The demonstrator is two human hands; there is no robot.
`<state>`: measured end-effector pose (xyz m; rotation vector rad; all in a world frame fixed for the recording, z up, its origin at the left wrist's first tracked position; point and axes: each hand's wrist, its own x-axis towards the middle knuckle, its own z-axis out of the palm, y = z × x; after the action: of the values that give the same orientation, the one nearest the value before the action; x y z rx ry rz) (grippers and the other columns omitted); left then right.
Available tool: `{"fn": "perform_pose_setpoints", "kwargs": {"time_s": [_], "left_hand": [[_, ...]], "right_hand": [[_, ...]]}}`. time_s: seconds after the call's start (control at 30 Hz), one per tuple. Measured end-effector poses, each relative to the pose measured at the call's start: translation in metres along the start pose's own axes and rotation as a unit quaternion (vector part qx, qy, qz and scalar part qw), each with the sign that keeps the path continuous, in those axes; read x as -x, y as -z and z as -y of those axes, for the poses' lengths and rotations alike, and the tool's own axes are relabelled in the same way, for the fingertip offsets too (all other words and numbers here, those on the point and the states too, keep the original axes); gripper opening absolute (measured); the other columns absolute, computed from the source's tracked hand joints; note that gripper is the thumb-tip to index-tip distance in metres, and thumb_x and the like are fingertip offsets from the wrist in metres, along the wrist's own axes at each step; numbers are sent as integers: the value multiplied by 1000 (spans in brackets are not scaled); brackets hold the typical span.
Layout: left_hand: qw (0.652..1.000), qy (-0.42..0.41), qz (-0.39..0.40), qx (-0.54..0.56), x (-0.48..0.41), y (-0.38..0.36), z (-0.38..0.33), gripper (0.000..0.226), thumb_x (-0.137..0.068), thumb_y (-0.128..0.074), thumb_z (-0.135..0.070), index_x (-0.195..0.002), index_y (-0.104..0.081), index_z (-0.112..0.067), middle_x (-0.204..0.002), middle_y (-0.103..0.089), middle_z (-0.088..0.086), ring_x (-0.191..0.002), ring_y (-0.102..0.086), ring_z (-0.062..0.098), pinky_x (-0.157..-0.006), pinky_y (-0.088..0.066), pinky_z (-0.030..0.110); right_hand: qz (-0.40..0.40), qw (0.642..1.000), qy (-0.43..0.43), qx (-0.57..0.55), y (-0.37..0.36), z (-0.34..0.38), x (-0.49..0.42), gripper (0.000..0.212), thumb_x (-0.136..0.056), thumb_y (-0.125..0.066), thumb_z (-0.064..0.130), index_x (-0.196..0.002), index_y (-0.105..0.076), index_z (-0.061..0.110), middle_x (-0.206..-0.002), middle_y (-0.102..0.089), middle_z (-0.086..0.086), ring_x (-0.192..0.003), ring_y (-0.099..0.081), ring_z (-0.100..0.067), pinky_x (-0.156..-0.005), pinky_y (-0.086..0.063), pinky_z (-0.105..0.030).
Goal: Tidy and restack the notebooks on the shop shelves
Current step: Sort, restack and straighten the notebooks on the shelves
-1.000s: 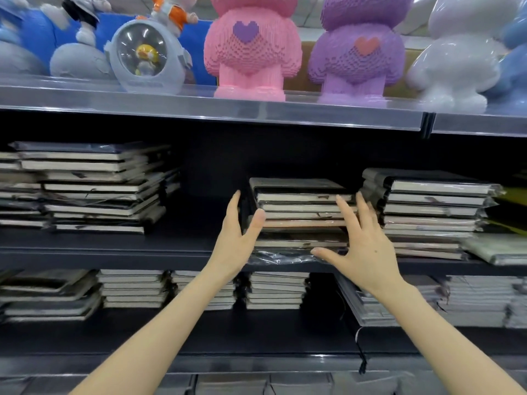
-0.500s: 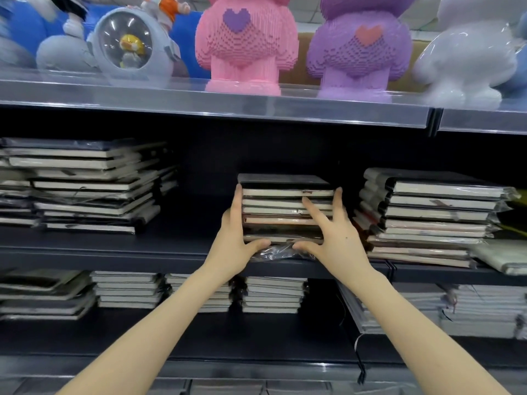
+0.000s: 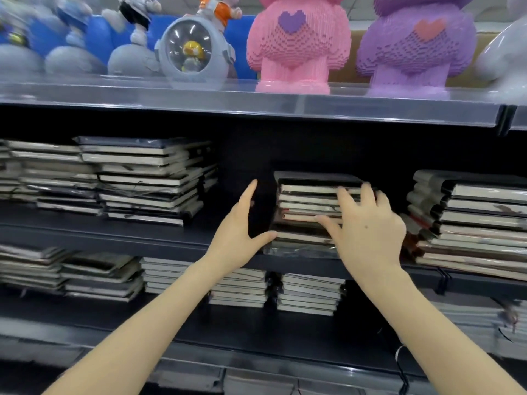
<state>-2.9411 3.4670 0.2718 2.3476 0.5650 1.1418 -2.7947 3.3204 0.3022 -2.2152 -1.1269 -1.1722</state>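
Dark shelf's front edge [image 3: 171,243] bore stacked black film-wrapped notebooks [image 3: 308,201], judged heavy, slippery; clasp both sides. Left hand [image 3: 239,232], right hand [image 3: 368,232] spread.

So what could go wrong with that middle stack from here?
No real grip: the right hand presses flat on the front of the middle stack, the left hand touches only with its thumb; a shove could skew the notebooks. The plastic-wrapped bottom notebook sits at the shelf edge and might slide off.
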Motion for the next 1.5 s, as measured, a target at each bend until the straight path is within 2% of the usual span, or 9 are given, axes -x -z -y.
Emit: {"fn": "perform_pose_setpoints", "kwargs": {"time_s": [0.13,0.3,0.47,0.77,0.93,1.2,1.3,1.37,1.5], "left_hand": [[990,-15,-86,-107,12,55,38,77,-86,-67,-32,-148,-23,-27,-135,-51,1,-126,-45,14,-100,-37,27],[952,-26,-220,-209,8,133,102,48,-85,-69,-21,-128,-53,-4,-116,-61,12,-109,-55,31,-93,-35,30],[927,7,-297,-229,-18,210,151,58,-84,-71,-21,-130,-48,5,-122,-53,29,-112,-49,45,-95,-38,48],[976,-27,-149,-153,-58,260,196,69,-80,-75,-19,-140,-43,-10,-139,-39,19,-115,-51,35,-93,-43,35],[973,-36,-183,-134,-60,262,197,52,-85,-67,-8,-133,-50,-5,-129,-48,19,-111,-53,35,-95,-42,35],[968,-64,-242,-8,-27,279,176,27,-91,-62,-21,-114,-64,-8,-109,-56,1,-92,-54,8,-80,-34,0],[962,81,-214,152,-26,296,185,35,-89,-56,-46,-105,-63,-16,-105,-65,0,-94,-61,11,-90,-45,19],[911,244,-119,312,-29,306,181,61,-78,-56,-66,-112,-60,-15,-105,-67,5,-92,-65,20,-87,-53,38],[845,347,38,406,-32,308,157,38,-86,-60,-49,-103,-61,-15,-78,-65,5,-57,-63,18,-45,-49,24]], "right_hand": [[-53,980,103,-161,-8,70,-5,36,-85,-61,39,-103,-71,10,-93,-72,-7,-80,-68,-27,-56,-53,-33],[43,948,113,-295,-26,160,-27,48,-96,-51,43,-136,-50,19,-128,-60,0,-113,-58,-20,-87,-47,-32],[52,907,46,-415,-42,238,-66,64,-92,-57,44,-147,-32,24,-143,-45,-4,-127,-46,-21,-99,-39,-31],[43,945,58,-320,-71,298,-109,67,-84,-69,40,-143,-39,28,-145,-34,-17,-114,-53,-36,-90,-45,-34],[12,961,78,-265,-70,300,-110,61,-83,-70,36,-137,-49,14,-134,-44,-26,-99,-59,-44,-83,-48,-40],[-48,952,83,-289,-43,301,-80,49,-83,-71,21,-127,-56,7,-129,-51,-25,-91,-62,-43,-76,-50,-36],[-80,949,105,-288,-25,292,-59,49,-82,-70,24,-126,-55,7,-124,-54,-27,-84,-65,-37,-75,-48,-30],[-99,942,127,-294,-15,286,-45,50,-81,-68,25,-125,-50,12,-125,-54,-28,-81,-65,-32,-75,-49,-29],[-95,938,136,-304,-10,280,-18,52,-77,-72,20,-122,-47,18,-132,-50,-23,-90,-62,-20,-82,-46,-20]]}}
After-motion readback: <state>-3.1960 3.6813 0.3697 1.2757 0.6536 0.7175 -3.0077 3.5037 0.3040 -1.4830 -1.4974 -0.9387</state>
